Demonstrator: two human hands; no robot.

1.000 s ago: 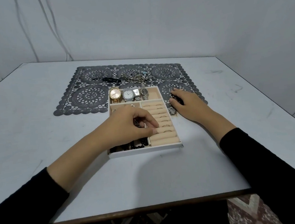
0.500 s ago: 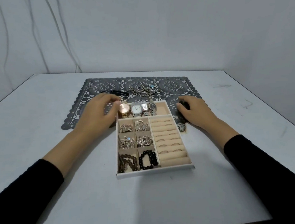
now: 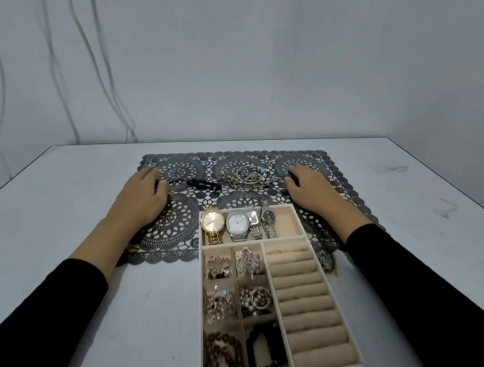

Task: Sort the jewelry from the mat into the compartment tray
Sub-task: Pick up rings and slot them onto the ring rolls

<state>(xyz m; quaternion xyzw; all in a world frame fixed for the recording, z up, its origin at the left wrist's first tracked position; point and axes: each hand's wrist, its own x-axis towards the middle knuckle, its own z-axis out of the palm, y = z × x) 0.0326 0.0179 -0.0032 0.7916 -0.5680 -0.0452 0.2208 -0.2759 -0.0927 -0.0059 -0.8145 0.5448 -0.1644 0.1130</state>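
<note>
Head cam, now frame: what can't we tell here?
Head view only:
right hand: fingers cover a dark item; grip unclear.
left hand: thumb meets black strap; hold unclear.
chain pile: tangled, pieces uncountable.
tray: near edge cut by the frame bottom.
silver piece: half hidden behind the tray wall.

The left grip [image 3: 140, 197] and the right grip [image 3: 310, 186] rest on the mat [image 3: 181, 231]. Shiny chains [image 3: 246, 177] lie between them.

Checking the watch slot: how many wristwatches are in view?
4, left to right in the beige tray's far compartment: round gold watch, white-dialled silver watch, rectangular silver watch, dark-dialled silver watch. Right hand may hide another.
</note>
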